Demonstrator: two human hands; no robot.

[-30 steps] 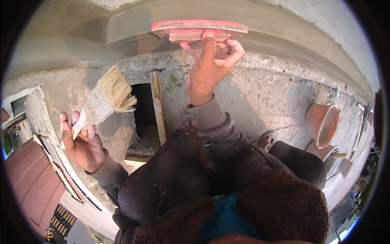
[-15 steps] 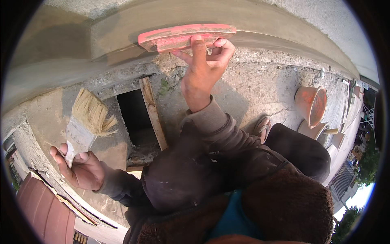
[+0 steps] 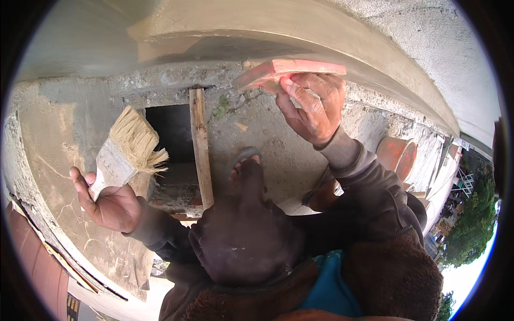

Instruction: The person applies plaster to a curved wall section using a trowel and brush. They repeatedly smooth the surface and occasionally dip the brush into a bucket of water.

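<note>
A wide paintbrush [image 3: 127,142] with pale, frayed bristles is held bristles-up in my left hand [image 3: 107,206], whose fingers grip its whitish handle. My right hand [image 3: 313,109] grips a pink-red hand float [image 3: 300,67], coated partly with grey residue, at the edge of the smooth plastered band [image 3: 257,24] along the wall. Whether the float's face touches the plaster is hard to tell.
Below the band lies rough concrete [image 3: 241,123] with a square dark opening [image 3: 170,131] and a wooden plank [image 3: 199,147] beside it. My knee and sandaled foot are below. An orange bucket [image 3: 396,158] stands at the right; a maroon panel [image 3: 29,246] is lower left.
My right hand and the float have moved right and slightly down, turning so the back of the hand shows. The brush stays in my left hand. The camera view and my legs have shifted.
</note>
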